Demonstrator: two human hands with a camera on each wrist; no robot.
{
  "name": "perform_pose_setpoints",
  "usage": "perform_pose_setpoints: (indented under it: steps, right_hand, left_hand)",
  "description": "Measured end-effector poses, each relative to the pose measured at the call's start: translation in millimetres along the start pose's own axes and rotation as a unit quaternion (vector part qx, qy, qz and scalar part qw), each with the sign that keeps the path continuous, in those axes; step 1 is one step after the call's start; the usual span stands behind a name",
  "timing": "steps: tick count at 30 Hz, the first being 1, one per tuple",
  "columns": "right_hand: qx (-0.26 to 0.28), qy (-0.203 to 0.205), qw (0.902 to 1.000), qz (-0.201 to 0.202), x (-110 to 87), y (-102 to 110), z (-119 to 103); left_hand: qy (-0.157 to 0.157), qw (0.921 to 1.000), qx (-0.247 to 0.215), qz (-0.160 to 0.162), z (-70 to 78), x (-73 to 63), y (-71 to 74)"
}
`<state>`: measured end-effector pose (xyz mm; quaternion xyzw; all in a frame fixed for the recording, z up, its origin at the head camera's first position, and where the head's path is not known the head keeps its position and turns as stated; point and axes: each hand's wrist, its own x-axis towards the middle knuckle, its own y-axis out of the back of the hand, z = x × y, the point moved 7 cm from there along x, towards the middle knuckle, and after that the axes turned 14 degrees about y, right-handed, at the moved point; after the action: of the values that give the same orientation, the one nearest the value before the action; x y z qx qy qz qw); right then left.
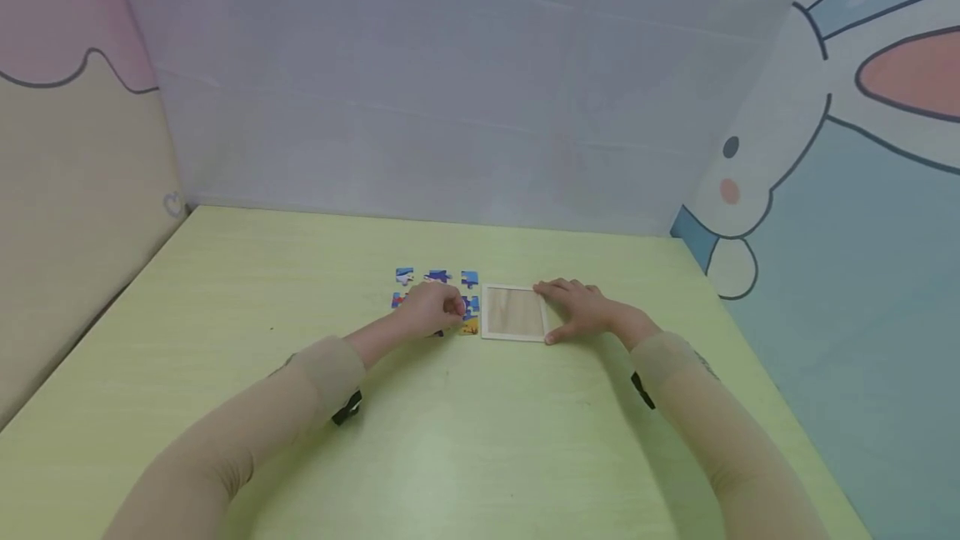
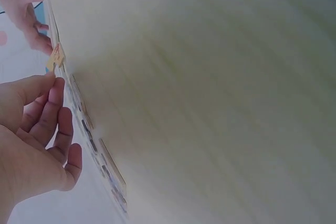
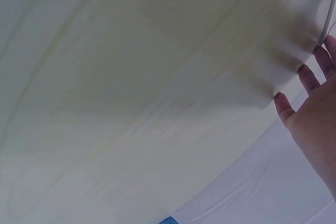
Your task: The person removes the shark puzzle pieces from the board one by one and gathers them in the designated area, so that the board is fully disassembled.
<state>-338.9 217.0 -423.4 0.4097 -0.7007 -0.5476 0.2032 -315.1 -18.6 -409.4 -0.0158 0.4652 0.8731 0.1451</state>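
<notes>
My left hand is over the right side of a group of jigsaw puzzle pieces and covers some of them. In the left wrist view its thumb and index finger pinch a small yellowish puzzle piece with a blue edge, held up off the table. Beside the pieces lies a square tray with a pale rim and a bare wooden bottom. My right hand rests at the tray's right side, thumb at the near corner and fingers spread toward the far one. Fingertips meet the tabletop in the right wrist view.
Blue, red and yellow puzzle pieces lie in loose rows left of the tray. The pale yellow-green table ends at a draped back wall. Painted side walls flank it.
</notes>
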Motion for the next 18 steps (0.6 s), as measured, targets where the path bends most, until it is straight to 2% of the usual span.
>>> perform_pose_setpoints:
  steps: [5, 12, 18]
  right_hand:
    - [-0.005, 0.014, 0.9999, 0.003, 4.1, 1, 1]
    - [0.004, 0.013, 0.9998, -0.013, 9.0, 1, 4]
    - [0.002, 0.012, 0.9997, -0.023, 10.5, 0, 6]
  left_hand:
    - [0.005, 0.9996, 0.029, -0.001, -2.6, 3.0, -1.0]
    - [-0.007, 0.9974, 0.071, -0.002, -3.1, 2.4, 1.1]
    - [-0.008, 0.9971, 0.076, -0.004, -4.2, 0.3, 3.1]
